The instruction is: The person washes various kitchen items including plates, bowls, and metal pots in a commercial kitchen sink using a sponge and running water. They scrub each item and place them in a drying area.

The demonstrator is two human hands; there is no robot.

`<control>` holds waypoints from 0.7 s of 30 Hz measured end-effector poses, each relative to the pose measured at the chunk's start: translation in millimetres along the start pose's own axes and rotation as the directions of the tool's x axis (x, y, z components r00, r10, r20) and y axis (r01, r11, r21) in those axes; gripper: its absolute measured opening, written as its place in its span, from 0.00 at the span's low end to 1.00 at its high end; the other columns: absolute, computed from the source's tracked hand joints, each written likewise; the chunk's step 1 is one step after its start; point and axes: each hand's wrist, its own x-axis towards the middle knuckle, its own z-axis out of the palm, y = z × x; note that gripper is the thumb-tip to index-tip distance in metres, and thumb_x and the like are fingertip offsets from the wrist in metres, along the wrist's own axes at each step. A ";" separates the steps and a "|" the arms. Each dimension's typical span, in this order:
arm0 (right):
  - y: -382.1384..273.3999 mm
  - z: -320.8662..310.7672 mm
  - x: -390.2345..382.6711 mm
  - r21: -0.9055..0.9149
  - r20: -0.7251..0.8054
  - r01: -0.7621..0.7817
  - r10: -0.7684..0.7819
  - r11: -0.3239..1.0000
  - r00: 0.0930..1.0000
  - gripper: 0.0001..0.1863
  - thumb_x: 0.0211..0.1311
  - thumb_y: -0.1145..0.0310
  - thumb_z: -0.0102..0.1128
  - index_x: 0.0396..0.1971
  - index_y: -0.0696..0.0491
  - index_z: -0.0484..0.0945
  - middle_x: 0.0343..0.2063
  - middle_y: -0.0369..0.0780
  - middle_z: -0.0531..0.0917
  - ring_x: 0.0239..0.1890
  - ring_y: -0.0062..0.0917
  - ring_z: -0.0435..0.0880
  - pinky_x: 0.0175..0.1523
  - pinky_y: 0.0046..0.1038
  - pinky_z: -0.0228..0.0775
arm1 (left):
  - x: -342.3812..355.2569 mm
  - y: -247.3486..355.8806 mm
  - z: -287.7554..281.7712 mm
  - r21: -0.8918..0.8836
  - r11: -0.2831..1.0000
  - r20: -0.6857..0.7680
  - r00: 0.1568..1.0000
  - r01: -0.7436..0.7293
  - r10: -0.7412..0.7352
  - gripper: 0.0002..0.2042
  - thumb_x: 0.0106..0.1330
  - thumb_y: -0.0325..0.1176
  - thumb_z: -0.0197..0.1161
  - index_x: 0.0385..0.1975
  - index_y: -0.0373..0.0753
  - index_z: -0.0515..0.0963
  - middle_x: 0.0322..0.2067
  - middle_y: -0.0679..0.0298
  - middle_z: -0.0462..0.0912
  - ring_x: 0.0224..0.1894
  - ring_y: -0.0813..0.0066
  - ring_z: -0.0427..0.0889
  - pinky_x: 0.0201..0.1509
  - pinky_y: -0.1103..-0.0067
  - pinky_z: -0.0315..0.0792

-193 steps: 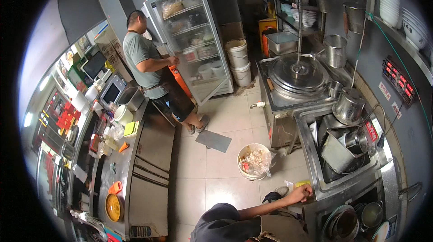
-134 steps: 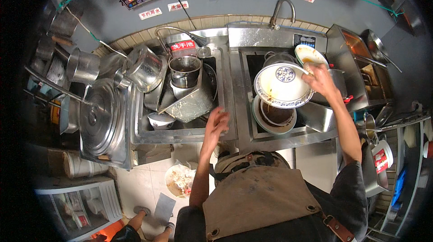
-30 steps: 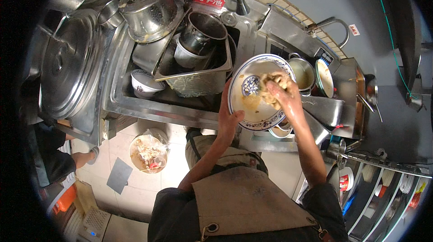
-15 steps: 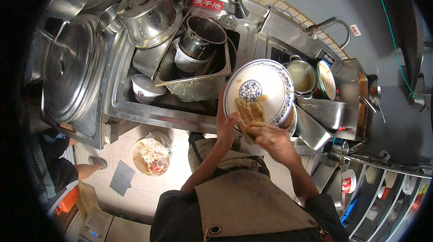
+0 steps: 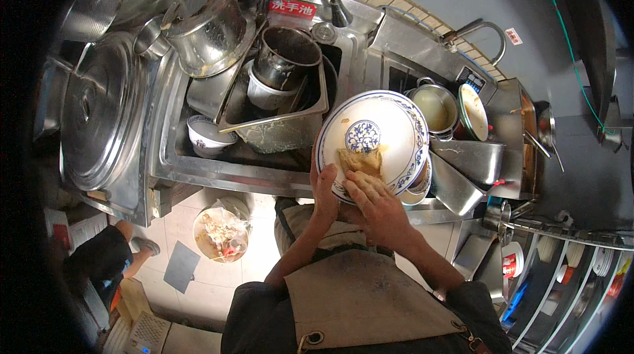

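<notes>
A white plate [image 5: 399,119] with a blue patterned rim and centre is tilted up over the sink's front edge. My left hand [image 5: 323,197] grips it at the lower left, thumb on top and the other fingers mostly hidden beneath. A crumpled yellowish-brown rag [image 5: 362,162] lies against the plate's lower part, with brownish smears near it. My right hand [image 5: 378,205] presses the rag onto the plate, fingers bent over its lower edge. Another dish [image 5: 417,194] shows partly from behind the plate.
The left sink basin [image 5: 264,184] holds a metal pan [image 5: 277,136], a dark pot [image 5: 288,57] and a patterned bowl [image 5: 208,135]. To the right are a pot of cloudy liquid [image 5: 436,108] and metal containers [image 5: 470,159]. A waste bucket [image 5: 221,235] stands on the floor; another person's leg [image 5: 109,251] is at left.
My right hand has shifted left and flattened over the rag, which is more bunched up. The plate has moved slightly left and down. The person at left has shifted further into view.
</notes>
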 end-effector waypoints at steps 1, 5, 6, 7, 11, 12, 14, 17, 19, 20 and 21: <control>9.4 3.0 -2.0 -0.055 0.026 0.076 -0.075 0.996 0.997 0.27 0.49 0.65 0.63 0.50 0.55 0.68 0.54 0.46 0.69 0.56 0.37 0.69 0.57 0.35 0.64 | 0.3 3.1 1.6 -0.071 0.997 -0.027 0.999 0.030 -0.032 0.22 0.58 0.38 0.52 0.49 0.32 0.64 0.46 0.53 0.69 0.45 0.66 0.71 0.51 0.70 0.65; 78.8 -7.9 -20.7 -0.362 0.098 0.413 -0.407 0.836 0.908 0.22 0.54 0.67 0.54 0.52 0.52 0.68 0.54 0.42 0.70 0.55 0.29 0.70 0.61 0.35 0.62 | 7.1 8.8 -3.6 0.041 0.999 0.108 0.994 -0.020 0.015 0.35 0.53 0.46 0.54 0.60 0.33 0.56 0.52 0.54 0.67 0.52 0.69 0.67 0.56 0.75 0.61; 92.5 -19.1 -20.1 -0.426 0.142 0.455 -0.439 0.782 0.887 0.22 0.55 0.68 0.53 0.52 0.52 0.67 0.55 0.41 0.69 0.57 0.28 0.69 0.62 0.34 0.59 | 10.4 19.2 1.3 0.020 0.999 0.135 0.990 -0.036 0.033 0.37 0.52 0.47 0.55 0.61 0.33 0.55 0.54 0.54 0.66 0.54 0.68 0.67 0.58 0.75 0.61; 103.0 -30.5 -16.0 -0.484 0.192 0.498 -0.468 0.719 0.862 0.22 0.56 0.69 0.51 0.53 0.52 0.66 0.56 0.40 0.68 0.58 0.28 0.67 0.64 0.33 0.57 | 12.9 26.6 3.9 0.047 0.999 0.177 0.984 -0.021 0.012 0.39 0.52 0.49 0.56 0.61 0.33 0.54 0.55 0.53 0.66 0.55 0.67 0.66 0.59 0.75 0.59; 119.7 -79.6 17.1 -0.564 0.472 0.660 -0.463 0.496 0.751 0.20 0.56 0.72 0.47 0.51 0.56 0.66 0.55 0.40 0.69 0.61 0.26 0.63 0.68 0.29 0.50 | 27.5 43.2 6.4 0.148 0.988 0.307 0.947 0.049 -0.093 0.43 0.49 0.53 0.58 0.62 0.33 0.53 0.56 0.53 0.65 0.57 0.66 0.64 0.61 0.73 0.57; 124.1 -91.6 24.8 -0.589 0.493 0.686 -0.482 0.427 0.724 0.20 0.55 0.72 0.48 0.50 0.57 0.67 0.55 0.40 0.70 0.61 0.26 0.63 0.68 0.29 0.48 | 30.4 45.8 6.0 0.171 0.983 0.327 0.937 0.071 -0.124 0.43 0.49 0.53 0.58 0.62 0.33 0.54 0.56 0.53 0.65 0.57 0.67 0.65 0.61 0.73 0.57; 126.9 -115.2 42.7 -0.620 0.541 0.733 -0.525 0.278 0.657 0.20 0.52 0.72 0.49 0.48 0.58 0.70 0.54 0.41 0.70 0.61 0.25 0.63 0.69 0.28 0.44 | 32.5 48.2 -0.6 0.225 0.961 0.373 0.896 0.164 -0.240 0.41 0.49 0.50 0.59 0.62 0.34 0.55 0.56 0.55 0.65 0.57 0.69 0.65 0.60 0.75 0.58; 115.0 -134.6 55.5 -0.547 0.521 0.768 -0.583 0.334 0.624 0.19 0.50 0.70 0.50 0.45 0.57 0.73 0.52 0.40 0.72 0.59 0.24 0.66 0.67 0.27 0.50 | 32.4 42.2 -6.9 0.147 0.950 0.413 0.856 0.274 -0.310 0.38 0.49 0.44 0.59 0.62 0.35 0.56 0.55 0.57 0.67 0.53 0.73 0.68 0.57 0.78 0.60; 115.2 -133.9 53.2 -0.534 0.468 0.726 -0.564 0.433 0.680 0.20 0.50 0.70 0.49 0.46 0.55 0.73 0.52 0.39 0.72 0.58 0.24 0.67 0.67 0.27 0.52 | 28.6 38.4 -11.0 0.081 0.946 0.396 0.861 0.315 -0.321 0.37 0.50 0.39 0.58 0.62 0.35 0.56 0.53 0.59 0.68 0.50 0.75 0.69 0.55 0.80 0.62; 116.7 -131.9 50.1 -0.524 0.445 0.704 -0.550 0.480 0.707 0.20 0.50 0.70 0.49 0.46 0.54 0.73 0.52 0.38 0.72 0.58 0.24 0.67 0.66 0.28 0.53 | 27.0 36.3 -12.5 0.068 0.942 0.374 0.867 0.329 -0.330 0.36 0.50 0.37 0.58 0.62 0.35 0.55 0.52 0.60 0.69 0.49 0.77 0.70 0.53 0.81 0.63; 122.4 -124.2 42.7 -0.564 0.398 0.642 -0.510 0.520 0.763 0.21 0.49 0.71 0.50 0.47 0.53 0.72 0.52 0.38 0.73 0.58 0.24 0.67 0.66 0.28 0.54 | 25.5 33.7 -13.9 0.054 0.938 0.351 0.873 0.341 -0.338 0.36 0.50 0.35 0.58 0.62 0.36 0.55 0.51 0.61 0.70 0.47 0.78 0.71 0.52 0.82 0.64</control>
